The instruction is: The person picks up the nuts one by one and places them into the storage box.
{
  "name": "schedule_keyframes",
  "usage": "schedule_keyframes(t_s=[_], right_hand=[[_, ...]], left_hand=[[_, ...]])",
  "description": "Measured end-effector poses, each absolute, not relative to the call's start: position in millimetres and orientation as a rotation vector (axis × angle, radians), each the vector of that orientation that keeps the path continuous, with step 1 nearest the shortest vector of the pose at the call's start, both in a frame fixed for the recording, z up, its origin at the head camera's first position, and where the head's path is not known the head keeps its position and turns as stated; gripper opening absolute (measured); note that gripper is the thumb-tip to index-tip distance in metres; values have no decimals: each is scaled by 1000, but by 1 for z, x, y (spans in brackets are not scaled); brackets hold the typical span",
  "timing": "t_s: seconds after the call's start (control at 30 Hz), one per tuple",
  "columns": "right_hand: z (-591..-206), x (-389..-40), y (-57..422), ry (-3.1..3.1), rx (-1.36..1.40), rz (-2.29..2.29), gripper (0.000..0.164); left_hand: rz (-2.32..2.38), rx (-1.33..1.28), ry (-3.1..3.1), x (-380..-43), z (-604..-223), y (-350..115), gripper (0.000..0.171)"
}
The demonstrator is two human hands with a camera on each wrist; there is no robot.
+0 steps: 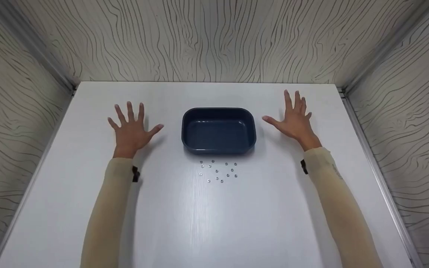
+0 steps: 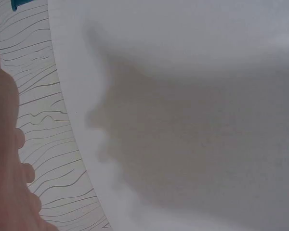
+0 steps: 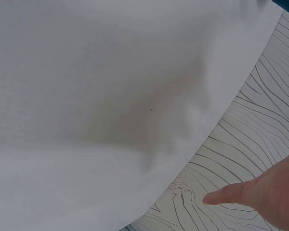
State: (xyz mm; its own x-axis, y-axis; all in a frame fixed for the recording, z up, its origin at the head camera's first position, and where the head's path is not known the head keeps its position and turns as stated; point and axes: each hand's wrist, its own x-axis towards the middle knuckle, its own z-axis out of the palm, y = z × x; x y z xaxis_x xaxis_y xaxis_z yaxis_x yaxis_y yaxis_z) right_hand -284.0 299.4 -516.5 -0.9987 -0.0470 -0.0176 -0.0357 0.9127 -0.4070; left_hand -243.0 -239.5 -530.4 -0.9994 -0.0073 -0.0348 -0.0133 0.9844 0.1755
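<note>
A dark blue rectangular dish [image 1: 218,151] with rounded corners sits in the middle of the white table. Just in front of it lie several small metal nuts [image 1: 216,171], scattered loosely. To the dish's left, my left hand [image 1: 130,133] is spread with fingers straight, holding nothing. On the other side my right hand [image 1: 295,121] has its fingers stretched out and its thumb toward the dish, with nothing in it. Part of the left hand [image 2: 5,144] shows at the edge of the left wrist view, its shadow falling on the table. The right hand [image 3: 274,192] appears at the lower right of its wrist view.
The white table [image 1: 214,223] is bounded at the back by a wood-grain patterned wall [image 1: 207,41], with similar panels at left and right. Metal rails [image 1: 378,163] run along the table's sides. Each sleeved wrist carries a small black camera mount [image 1: 135,174].
</note>
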Motion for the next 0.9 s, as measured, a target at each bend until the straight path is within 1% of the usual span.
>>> schedule_keyframes(t_s=[0.13, 0.3, 0.57, 0.67, 0.8, 0.9], right_hand=[[-517, -283, 299, 3041, -49, -644, 126], [-516, -282, 297, 3043, -86, -670, 122], [-513, -276, 280, 3015, -148, -717, 116], [-510, -273, 272, 3003, -169, -735, 116], [-507, -270, 263, 3016, -204, -751, 114], [-508, -267, 258, 3024, -225, -785, 112]], left_hand=[[250, -11, 3105, -244, -528, -238, 115], [177, -26, 3097, -240, -527, -238, 112], [151, -34, 3114, -232, -529, -233, 102], [192, 0, 3173, -228, -528, -230, 89], [266, 82, 3233, -224, -528, -226, 67], [353, 106, 3230, -220, -528, -223, 55]])
